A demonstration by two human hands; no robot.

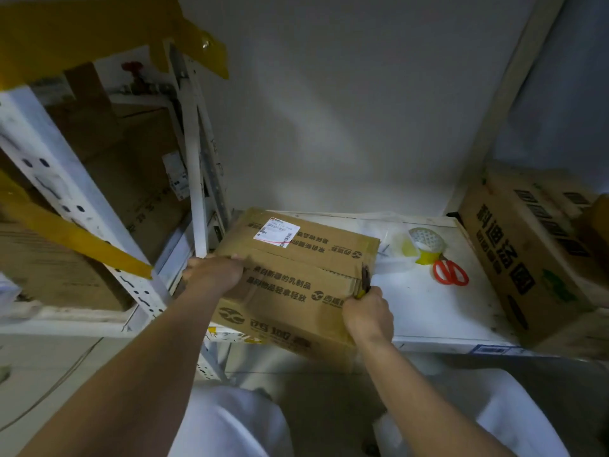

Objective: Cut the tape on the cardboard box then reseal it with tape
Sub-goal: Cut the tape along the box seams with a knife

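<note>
A brown cardboard box (296, 268) with a white shipping label lies on a white shelf, its front corner overhanging the edge. My left hand (214, 272) grips the box's left edge and steadies it. A yellow-handled utility knife (365, 279) is held in my right hand (367, 313), its dark blade at the right end of the box's top seam. A roll of clear tape (425, 240) on a yellow dispenser sits to the right of the box. Red-handled scissors (449, 272) lie beside the roll.
A large printed cardboard box (540, 258) stands at the shelf's right end. White metal rack posts (194, 166) with more boxes behind them rise on the left. The white shelf surface (428, 305) shows between the two boxes. My white-trousered knees are below.
</note>
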